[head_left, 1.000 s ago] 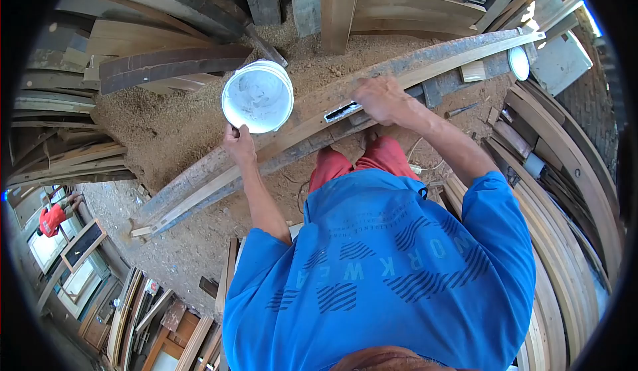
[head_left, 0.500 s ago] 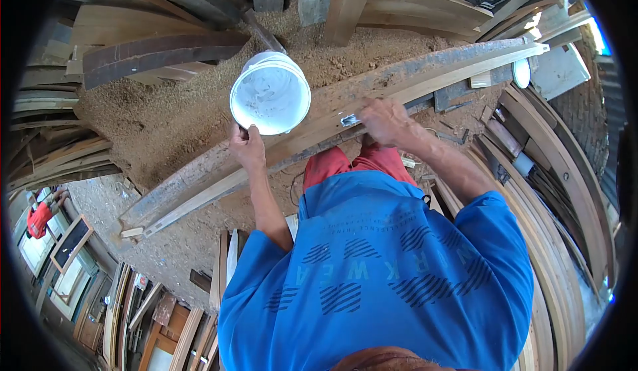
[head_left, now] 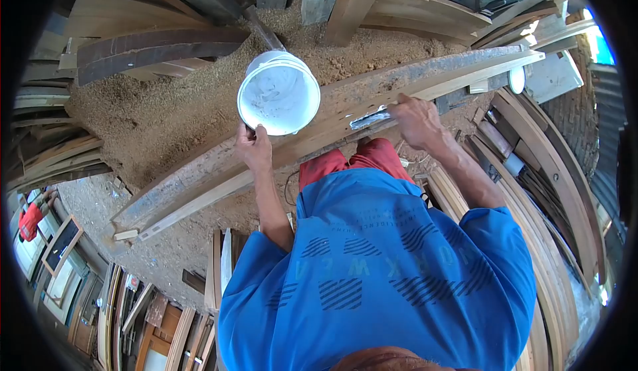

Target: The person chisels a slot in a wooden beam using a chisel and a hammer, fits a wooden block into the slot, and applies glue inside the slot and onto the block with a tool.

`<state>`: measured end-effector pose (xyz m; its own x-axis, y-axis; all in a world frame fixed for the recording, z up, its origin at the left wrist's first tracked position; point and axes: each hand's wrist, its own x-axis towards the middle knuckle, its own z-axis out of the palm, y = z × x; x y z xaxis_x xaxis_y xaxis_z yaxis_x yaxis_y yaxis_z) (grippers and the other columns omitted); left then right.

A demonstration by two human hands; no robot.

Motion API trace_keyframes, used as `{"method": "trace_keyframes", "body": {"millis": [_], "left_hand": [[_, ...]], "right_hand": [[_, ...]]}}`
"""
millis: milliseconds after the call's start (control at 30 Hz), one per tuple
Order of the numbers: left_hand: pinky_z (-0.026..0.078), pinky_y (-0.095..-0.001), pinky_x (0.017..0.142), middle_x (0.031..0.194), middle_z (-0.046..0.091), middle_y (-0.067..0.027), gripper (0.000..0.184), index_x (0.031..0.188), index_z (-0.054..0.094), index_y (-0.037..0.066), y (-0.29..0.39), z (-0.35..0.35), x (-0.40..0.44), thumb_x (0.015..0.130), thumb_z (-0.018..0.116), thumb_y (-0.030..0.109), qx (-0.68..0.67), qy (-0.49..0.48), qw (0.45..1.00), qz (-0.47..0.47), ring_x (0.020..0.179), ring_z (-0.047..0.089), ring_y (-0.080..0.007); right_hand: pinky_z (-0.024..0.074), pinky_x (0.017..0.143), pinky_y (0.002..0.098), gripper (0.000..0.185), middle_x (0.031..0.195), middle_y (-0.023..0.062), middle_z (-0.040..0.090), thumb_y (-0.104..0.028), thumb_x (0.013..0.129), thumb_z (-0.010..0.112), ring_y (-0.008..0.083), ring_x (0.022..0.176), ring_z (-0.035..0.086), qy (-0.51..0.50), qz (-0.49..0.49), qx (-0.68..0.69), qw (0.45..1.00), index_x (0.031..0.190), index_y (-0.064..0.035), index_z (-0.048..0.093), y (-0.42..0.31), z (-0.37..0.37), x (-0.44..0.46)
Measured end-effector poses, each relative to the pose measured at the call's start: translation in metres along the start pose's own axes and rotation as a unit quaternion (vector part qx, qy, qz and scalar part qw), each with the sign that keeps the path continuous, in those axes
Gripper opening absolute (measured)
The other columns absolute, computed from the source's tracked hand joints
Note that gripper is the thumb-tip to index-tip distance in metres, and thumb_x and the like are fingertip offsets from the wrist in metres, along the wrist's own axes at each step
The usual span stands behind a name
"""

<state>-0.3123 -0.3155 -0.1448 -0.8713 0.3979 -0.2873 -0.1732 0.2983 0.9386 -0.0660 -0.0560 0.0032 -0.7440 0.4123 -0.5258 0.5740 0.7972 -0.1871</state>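
Note:
My left hand (head_left: 254, 148) pinches the near rim of a white plastic bucket (head_left: 307, 95), which is tilted so its pale, smeared inside faces me. The bucket is over a long wooden beam (head_left: 319, 132) that runs diagonally across in front of my legs. To the right, my right hand (head_left: 417, 121) is closed low over the beam's near face. From its fingers a glossy whitish streak (head_left: 369, 118) stretches left along the wood. I cannot tell whether it is a wet coating or a metal blade; what the fingers hold is hidden.
Sawdust (head_left: 159, 128) covers the ground beyond the beam. Curved planks (head_left: 159, 49) lean at the upper left, and long curved boards (head_left: 538, 251) are stacked to my right. A framed panel (head_left: 62, 243) stands at the lower left, near a person in red (head_left: 30, 221).
My right hand has moved right along the beam, and the glossy streak beside it shows longer. My left hand still holds the bucket; the whole view has shifted slightly.

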Motion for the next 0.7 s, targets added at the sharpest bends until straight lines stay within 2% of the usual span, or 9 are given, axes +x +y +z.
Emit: {"method": "trace_keyframes", "body": {"millis": [100, 200, 333, 400, 467, 533, 600, 667, 700], "left_hand": [[0.051, -0.0257, 0.078, 0.101, 0.071, -0.0063, 0.034, 0.124, 0.064, -0.008, 0.009, 0.002, 0.008, 0.090, 0.059, -0.002, 0.010, -0.001, 1.000, -0.007, 0.087, 0.063, -0.0093], [0.051, -0.0262, 0.078, 0.098, 0.072, -0.0044, 0.034, 0.121, 0.067, -0.006, 0.035, 0.004, 0.015, 0.089, 0.059, 0.001, 0.076, -0.025, 0.997, -0.016, 0.085, 0.063, -0.0085], [0.053, -0.0270, 0.074, 0.093, 0.075, -0.0051, 0.040, 0.126, 0.068, -0.001, 0.048, 0.008, 0.028, 0.087, 0.060, 0.005, 0.106, -0.057, 0.993, 0.024, 0.080, 0.065, -0.0079], [0.054, -0.0276, 0.076, 0.094, 0.077, -0.0072, 0.041, 0.127, 0.069, 0.002, 0.061, 0.012, 0.033, 0.087, 0.061, 0.008, 0.120, -0.089, 0.988, 0.027, 0.082, 0.068, -0.0090], [0.056, -0.0292, 0.079, 0.097, 0.078, -0.0091, 0.044, 0.129, 0.069, 0.007, 0.074, 0.018, 0.036, 0.086, 0.062, 0.010, 0.160, -0.116, 0.980, 0.031, 0.085, 0.072, -0.0112], [0.057, -0.0322, 0.085, 0.101, 0.079, -0.0106, 0.050, 0.134, 0.068, 0.013, 0.073, 0.021, 0.040, 0.083, 0.065, 0.014, 0.182, -0.128, 0.975, 0.021, 0.091, 0.076, -0.0162], [0.057, -0.0330, 0.085, 0.102, 0.079, -0.0105, 0.051, 0.134, 0.067, 0.013, 0.080, 0.019, 0.039, 0.083, 0.065, 0.015, 0.228, -0.142, 0.963, 0.035, 0.091, 0.075, -0.0168], [0.057, -0.0317, 0.084, 0.101, 0.078, -0.0089, 0.050, 0.133, 0.068, 0.011, 0.090, 0.017, 0.040, 0.084, 0.065, 0.013, 0.242, -0.156, 0.957, 0.045, 0.090, 0.074, -0.0147], [0.056, -0.0300, 0.083, 0.100, 0.078, -0.0072, 0.047, 0.131, 0.068, 0.009, 0.096, 0.017, 0.040, 0.084, 0.064, 0.010, 0.234, -0.162, 0.957, 0.049, 0.088, 0.072, -0.0122]], "right_hand": [[0.0518, 0.075, 0.0512, 0.013, 0.095, 0.0191, 0.065, -0.008, 0.084, 0.059, 0.0424, 0.092, 0.066, 0.030, 0.033, 0.029, 0.999, 0.093, -0.0070, 0.068, 0.015, -0.012, -0.016], [0.0513, 0.076, 0.0513, 0.013, 0.094, 0.0204, 0.065, -0.005, 0.084, 0.059, 0.0442, 0.090, 0.065, 0.082, 0.058, 0.105, 0.989, 0.095, -0.0052, 0.066, 0.008, -0.030, -0.032], [0.0505, 0.074, 0.0530, 0.015, 0.090, 0.0210, 0.066, -0.006, 0.085, 0.059, 0.0448, 0.086, 0.066, 0.163, 0.057, 0.177, 0.969, 0.099, -0.0062, 0.065, -0.024, -0.067, -0.040], [0.0516, 0.072, 0.0540, 0.020, 0.094, 0.0240, 0.068, -0.004, 0.085, 0.059, 0.0445, 0.086, 0.068, 0.161, 0.032, 0.203, 0.965, 0.104, -0.0061, 0.066, -0.044, -0.066, -0.022], [0.0553, 0.075, 0.0517, 0.025, 0.100, 0.0269, 0.070, -0.004, 0.084, 0.061, 0.0427, 0.088, 0.071, 0.092, -0.003, 0.153, 0.984, 0.109, -0.0039, 0.067, -0.075, -0.065, 0.007], [0.0581, 0.081, 0.0492, 0.027, 0.102, 0.0268, 0.071, -0.005, 0.084, 0.061, 0.0409, 0.092, 0.072, 0.082, -0.027, 0.159, 0.984, 0.109, 0.0000, 0.068, -0.109, -0.051, 0.042], [0.0593, 0.084, 0.0471, 0.025, 0.106, 0.0248, 0.072, -0.005, 0.084, 0.060, 0.0408, 0.095, 0.073, 0.071, -0.042, 0.152, 0.985, 0.106, 0.0020, 0.070, -0.126, -0.006, 0.095], [0.0574, 0.087, 0.0465, 0.026, 0.104, 0.0241, 0.071, -0.005, 0.085, 0.057, 0.0395, 0.102, 0.071, 0.010, 0.020, 0.131, 0.991, 0.107, 0.0024, 0.070, -0.136, 0.019, 0.139], [0.0582, 0.086, 0.0460, 0.025, 0.104, 0.0246, 0.072, -0.006, 0.083, 0.061, 0.0399, 0.100, 0.072, 0.051, 0.038, 0.158, 0.985, 0.104, 0.0022, 0.072, -0.134, 0.034, 0.156]]}}
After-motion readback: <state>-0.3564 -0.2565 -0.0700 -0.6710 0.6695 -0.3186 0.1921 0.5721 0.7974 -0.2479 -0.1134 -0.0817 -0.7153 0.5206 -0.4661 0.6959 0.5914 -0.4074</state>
